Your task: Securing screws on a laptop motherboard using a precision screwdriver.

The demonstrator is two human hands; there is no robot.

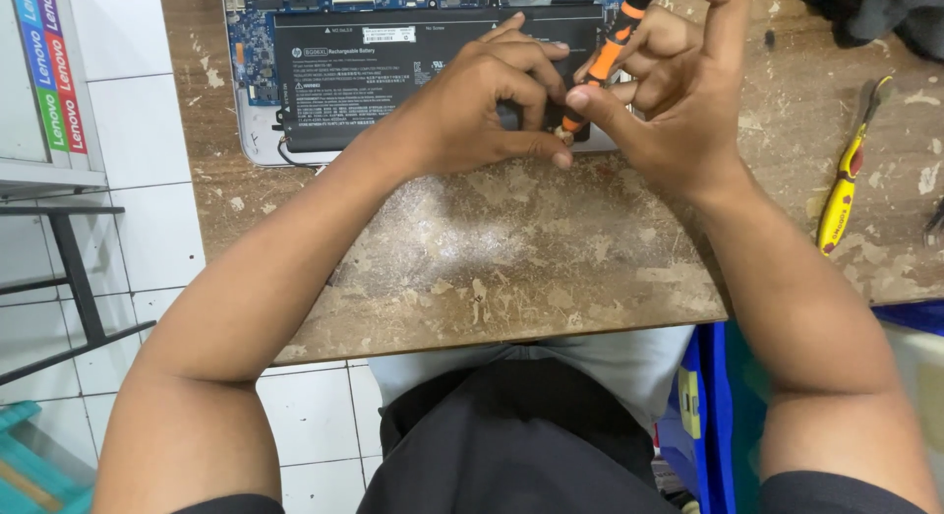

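Seen from above, a person's two bare arms reach forward over a worn, scratched wooden table (511, 268) to an opened laptop (258, 120) lying at its far edge. The laptop's cover is off, showing a blue circuit board (251, 37) and a long black battery (393, 61) that runs left to right across the case.

The right hand (678, 101) holds a small screwdriver (608, 57) with an orange and black handle, fingers closed around the shaft. The screwdriver's long axis tilts: its top leans away and to the right, and its tip points down and to the left, meeting the laptop near the battery's lower right corner. The left hand (472, 111) curls in from the left, its thumb and fingers pinched narrowly together right at the screwdriver's tip; whether something tiny sits between them is too small to tell. Both hands touch or nearly touch at that spot, so the working point lies straight ahead of the person, between the two hands, with the left fingertips closest to it.

To the right, well apart from the hands, a yellow-handled tool (844, 194) lies on the table, its length running roughly away from the person. A dark cloth-like bundle (885, 17) sits in the far right corner. White floor tiles (147, 229) show at left.
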